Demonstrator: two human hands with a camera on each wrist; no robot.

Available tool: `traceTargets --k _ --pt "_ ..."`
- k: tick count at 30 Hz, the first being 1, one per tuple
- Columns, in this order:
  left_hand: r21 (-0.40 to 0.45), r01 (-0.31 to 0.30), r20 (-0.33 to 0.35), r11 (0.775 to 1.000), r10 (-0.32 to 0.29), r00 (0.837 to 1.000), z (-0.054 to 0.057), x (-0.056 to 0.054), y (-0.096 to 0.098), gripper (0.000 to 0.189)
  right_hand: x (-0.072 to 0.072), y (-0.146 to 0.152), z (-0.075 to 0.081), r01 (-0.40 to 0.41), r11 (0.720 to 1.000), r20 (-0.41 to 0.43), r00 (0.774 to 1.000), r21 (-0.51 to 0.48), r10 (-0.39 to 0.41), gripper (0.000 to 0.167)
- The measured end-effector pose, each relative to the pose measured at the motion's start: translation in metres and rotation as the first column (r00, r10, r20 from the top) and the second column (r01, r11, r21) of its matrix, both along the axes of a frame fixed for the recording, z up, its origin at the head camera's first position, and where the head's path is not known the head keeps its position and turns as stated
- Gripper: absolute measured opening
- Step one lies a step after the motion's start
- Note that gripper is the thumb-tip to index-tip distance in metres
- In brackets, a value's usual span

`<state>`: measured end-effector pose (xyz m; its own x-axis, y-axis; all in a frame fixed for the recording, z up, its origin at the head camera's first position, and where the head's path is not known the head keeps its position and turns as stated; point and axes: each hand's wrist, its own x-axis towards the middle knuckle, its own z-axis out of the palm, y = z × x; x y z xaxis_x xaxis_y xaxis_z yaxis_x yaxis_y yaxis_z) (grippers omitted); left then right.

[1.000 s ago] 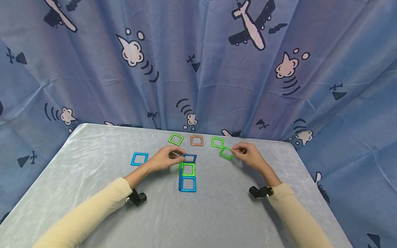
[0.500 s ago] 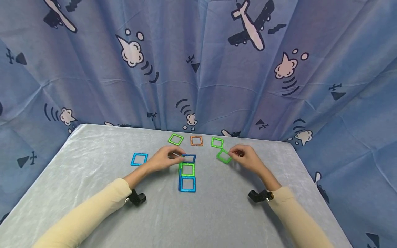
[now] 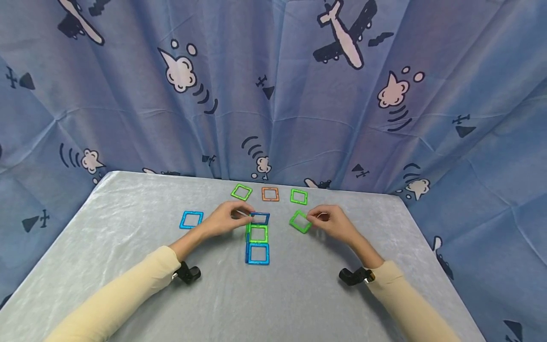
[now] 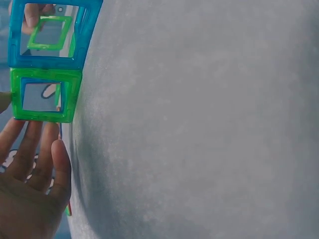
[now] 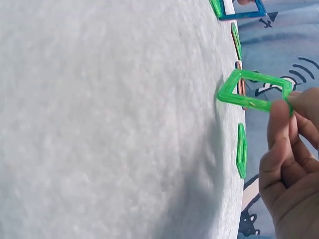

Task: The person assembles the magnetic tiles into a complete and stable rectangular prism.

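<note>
My left hand [image 3: 225,218] pinches a dark blue square magnetic tile [image 3: 268,219] at the far end of a small tile structure. That structure also has a green tile [image 3: 267,233] and a blue tile [image 3: 259,262] lying in a row, with upright tiles along their left side; a green upright tile [image 4: 47,117] faces the left wrist camera, fingertips at its edge. Between thumb and fingers, my right hand [image 3: 334,222] grips a single green square tile [image 5: 245,102] by one corner, raised over the table to the right of the structure.
Toward the back of the grey cloth-covered table [image 3: 299,294] lie a green tile [image 3: 238,197], an orange tile [image 3: 270,200] and another green tile [image 3: 298,203]. A blue tile [image 3: 191,212] lies left of my left hand. Behind hangs a blue patterned curtain [image 3: 299,118].
My right hand has moved left and slightly nearer with the green tile, bringing it closer to the structure. The left hand stays in place on the dark blue tile.
</note>
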<state>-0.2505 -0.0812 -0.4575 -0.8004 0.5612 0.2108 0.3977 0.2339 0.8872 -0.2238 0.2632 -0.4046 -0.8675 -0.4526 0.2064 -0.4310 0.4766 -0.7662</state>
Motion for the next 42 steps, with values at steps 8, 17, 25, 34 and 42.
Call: traceTargets --k 8,17,25,34,42 --pt "-0.016 -0.01 -0.002 1.0 0.01 1.0 -0.001 0.0 -0.001 0.025 0.004 -0.006 0.0 -0.007 1.0 0.039 0.999 -0.012 0.007 0.007" --pt "-0.015 0.006 0.003 1.0 -0.006 1.0 0.002 0.0 -0.001 0.025 0.011 -0.016 0.005 0.01 1.0 -0.003 1.0 0.022 -0.01 0.004" --pt "-0.017 0.0 -0.004 1.0 0.0 1.0 0.0 -0.002 0.0 0.024 0.016 -0.026 0.006 0.042 0.999 -0.036 0.999 0.027 -0.041 0.005" --pt "-0.011 0.008 -0.021 1.0 -0.008 1.0 0.001 -0.002 0.0 0.025 0.022 -0.037 0.006 0.066 0.998 -0.02 0.998 0.002 -0.066 0.004" --pt "-0.006 0.006 -0.004 1.0 -0.006 1.0 -0.002 -0.003 -0.001 0.025 0.027 -0.05 0.007 0.056 0.998 0.027 0.998 0.015 -0.056 0.005"
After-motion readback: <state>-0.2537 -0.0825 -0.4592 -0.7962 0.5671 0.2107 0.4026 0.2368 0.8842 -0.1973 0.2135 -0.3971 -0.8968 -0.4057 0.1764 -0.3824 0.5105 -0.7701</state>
